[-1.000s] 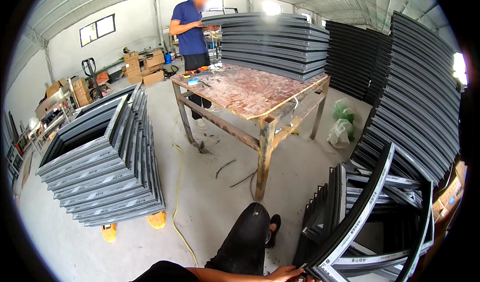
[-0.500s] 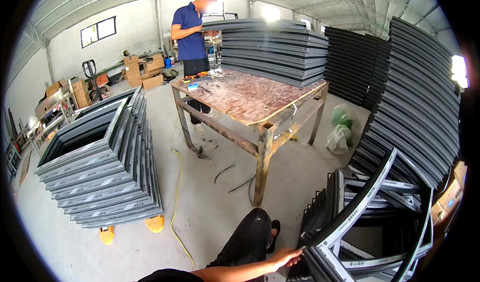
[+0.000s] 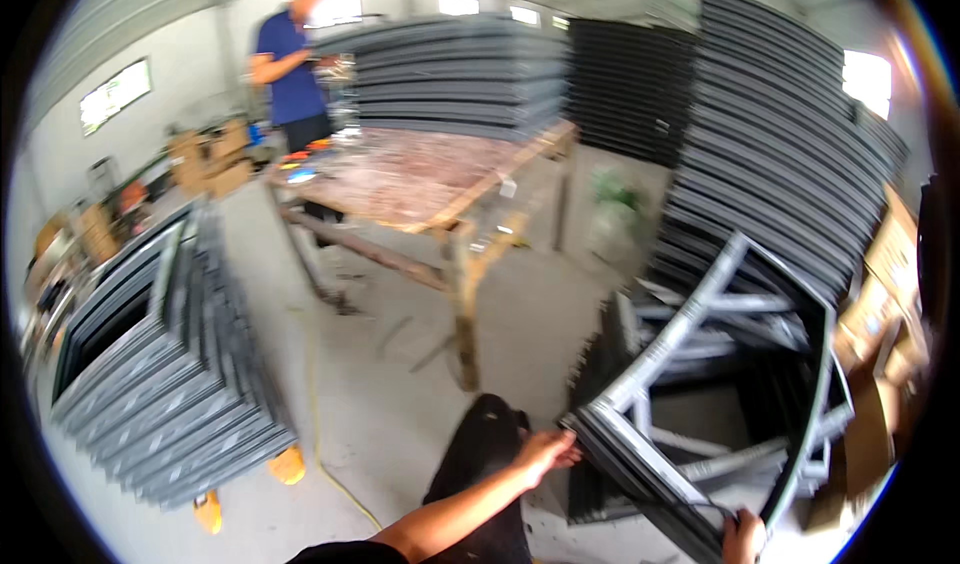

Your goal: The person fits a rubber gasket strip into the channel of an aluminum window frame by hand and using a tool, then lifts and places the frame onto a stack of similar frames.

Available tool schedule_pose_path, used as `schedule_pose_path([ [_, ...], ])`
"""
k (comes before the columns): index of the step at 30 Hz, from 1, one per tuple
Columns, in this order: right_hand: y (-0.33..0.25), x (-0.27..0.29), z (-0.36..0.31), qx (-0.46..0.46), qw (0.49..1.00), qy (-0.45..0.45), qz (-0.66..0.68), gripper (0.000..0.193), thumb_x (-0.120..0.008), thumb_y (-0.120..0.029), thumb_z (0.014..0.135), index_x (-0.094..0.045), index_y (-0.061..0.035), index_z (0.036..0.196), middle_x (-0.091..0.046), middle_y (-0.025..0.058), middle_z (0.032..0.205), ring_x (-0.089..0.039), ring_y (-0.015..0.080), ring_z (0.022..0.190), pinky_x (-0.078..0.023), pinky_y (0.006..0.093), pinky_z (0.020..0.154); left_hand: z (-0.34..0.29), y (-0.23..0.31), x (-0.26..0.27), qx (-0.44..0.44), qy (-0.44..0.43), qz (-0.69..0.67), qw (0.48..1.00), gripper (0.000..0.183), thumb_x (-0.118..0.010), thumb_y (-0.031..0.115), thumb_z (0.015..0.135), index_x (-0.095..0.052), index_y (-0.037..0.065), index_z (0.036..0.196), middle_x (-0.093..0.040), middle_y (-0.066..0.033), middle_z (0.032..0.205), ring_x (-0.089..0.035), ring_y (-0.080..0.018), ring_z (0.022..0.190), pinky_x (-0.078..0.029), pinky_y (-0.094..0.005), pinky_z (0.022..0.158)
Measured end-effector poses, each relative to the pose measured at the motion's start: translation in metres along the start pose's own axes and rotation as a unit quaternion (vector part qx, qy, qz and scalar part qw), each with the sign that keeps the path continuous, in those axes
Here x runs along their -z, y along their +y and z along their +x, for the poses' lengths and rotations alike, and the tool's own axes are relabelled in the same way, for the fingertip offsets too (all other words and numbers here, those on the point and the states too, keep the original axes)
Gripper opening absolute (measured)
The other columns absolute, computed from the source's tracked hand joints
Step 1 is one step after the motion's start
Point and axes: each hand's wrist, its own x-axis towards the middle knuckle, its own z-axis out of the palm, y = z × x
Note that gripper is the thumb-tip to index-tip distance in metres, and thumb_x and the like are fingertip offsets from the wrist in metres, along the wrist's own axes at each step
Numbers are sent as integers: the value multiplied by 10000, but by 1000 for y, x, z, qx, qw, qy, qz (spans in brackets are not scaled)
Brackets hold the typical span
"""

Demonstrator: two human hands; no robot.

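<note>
Frame (image 3: 700, 384) lifted higher; left hand (image 3: 545, 454) and right hand (image 3: 745, 536) each clenched on lower rail.

Likely a metalwork shop: stacked grey frames (image 3: 170, 384), worn workbench (image 3: 420, 179).

Frame stack (image 3: 160, 364) left, table (image 3: 420, 179) behind, held frame (image 3: 700, 394) right

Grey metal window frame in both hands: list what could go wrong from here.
The grey metal window frame is held only along its lower edge by the left hand and right hand, so it could tip or twist. Its far end sits close to the leaning stack of grey frames and might knock it. The yellow cable on the floor could trip a step.
</note>
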Motion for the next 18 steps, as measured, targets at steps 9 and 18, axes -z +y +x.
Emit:
schedule_pose_path([
  [9,-164,53,47,-89,982,-127,107,111,-686,-142,723,-643,-80,805,-650,140,741,-640,334,704,-499,416,641,45,40,51,-32,148,-5,988,258,-598,262,923,-586,4,943,-643,-101,792,-643,-193,662,-530,-294,591],
  [18,-242,69,47,5,992,-26,122,347,-606,27,648,-620,2,994,-594,149,971,-551,345,871,-450,429,765,102,98,67,-4,139,70,988,339,-576,258,934,-546,-48,1077,-636,-160,954,-646,-264,871,-561,-387,770],
])
